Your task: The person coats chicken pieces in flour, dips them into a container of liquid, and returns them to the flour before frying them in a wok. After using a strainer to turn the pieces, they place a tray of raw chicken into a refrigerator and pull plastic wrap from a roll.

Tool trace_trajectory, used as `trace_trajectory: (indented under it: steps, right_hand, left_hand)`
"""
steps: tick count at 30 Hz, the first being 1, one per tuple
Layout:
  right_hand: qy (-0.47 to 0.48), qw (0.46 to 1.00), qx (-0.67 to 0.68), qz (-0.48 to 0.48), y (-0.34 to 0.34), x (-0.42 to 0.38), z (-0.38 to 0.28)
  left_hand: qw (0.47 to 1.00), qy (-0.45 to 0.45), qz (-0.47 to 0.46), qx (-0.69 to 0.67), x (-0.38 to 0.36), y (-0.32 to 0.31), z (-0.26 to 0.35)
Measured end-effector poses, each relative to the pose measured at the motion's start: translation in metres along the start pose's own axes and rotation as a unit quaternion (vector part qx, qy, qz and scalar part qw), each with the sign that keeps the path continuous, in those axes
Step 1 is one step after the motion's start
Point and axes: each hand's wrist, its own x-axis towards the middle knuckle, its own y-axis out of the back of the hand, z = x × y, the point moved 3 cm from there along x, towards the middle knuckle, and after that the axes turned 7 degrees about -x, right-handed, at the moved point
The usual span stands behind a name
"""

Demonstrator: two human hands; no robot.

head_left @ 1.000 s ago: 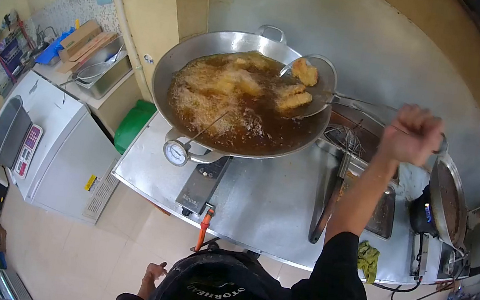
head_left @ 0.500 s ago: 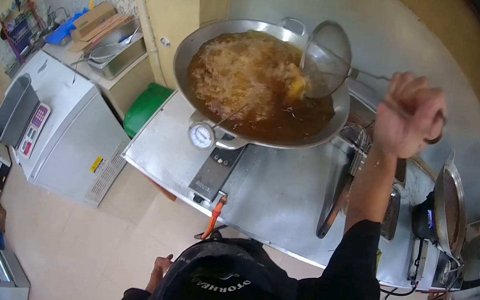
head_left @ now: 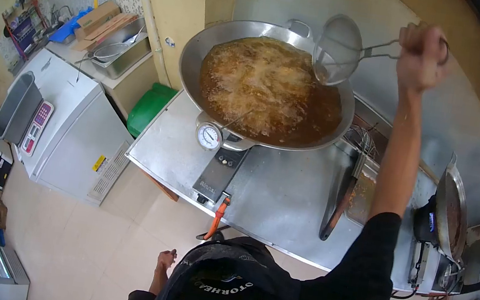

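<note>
My right hand (head_left: 420, 51) is closed around the handle of a wire-mesh skimmer (head_left: 338, 50), raised at the back right. The skimmer's round basket hangs tilted over the right rim of a large metal wok (head_left: 348, 113). Bubbling brown oil (head_left: 261, 85) fills much of the wok, with pale frying pieces blurred under the foam. A dial thermometer (head_left: 209, 136) is at the wok's front rim, its probe reaching into the oil. Down by my side, away from the counter, my left hand (head_left: 166, 259) has its fingers curled; whatever they may hold is hidden.
Beneath the wok is a gas burner (head_left: 221, 172) with an orange hose (head_left: 218, 217). A wooden-handled whisk (head_left: 343, 204) lies beside a tray (head_left: 362, 198) of crumbs. Another pan (head_left: 451, 207) stands far right. At left are a white freezer (head_left: 80, 127) and a green bin (head_left: 148, 109).
My right hand has lifted the skimmer up and back, out of the oil. A golden piece seen beside its basket earlier no longer shows there. My left hand stays low.
</note>
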Motion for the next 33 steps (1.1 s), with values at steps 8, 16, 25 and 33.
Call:
trace_trajectory:
  steps: [8,16,25,33]
  right_hand:
    - [-0.221,0.938,-0.107,0.242,0.08,0.033,0.009]
    - [-0.199,0.875,-0.064,0.436,0.127,-0.089,0.018]
    - [-0.178,0.821,0.021,0.542,0.138,-0.142,0.112]
    - [-0.122,0.841,0.075,0.521,0.166,-0.129,0.091]
  left_hand:
    - [0.994,0.075,-0.046,0.068,0.03,-0.004,-0.06]
    - [0.986,0.126,-0.11,-0.028,0.038,-0.012,-0.064]
    - [0.992,0.018,-0.055,0.108,0.017,-0.027,-0.047]
    - [1.0,0.024,-0.011,0.014,0.0,-0.028,-0.005]
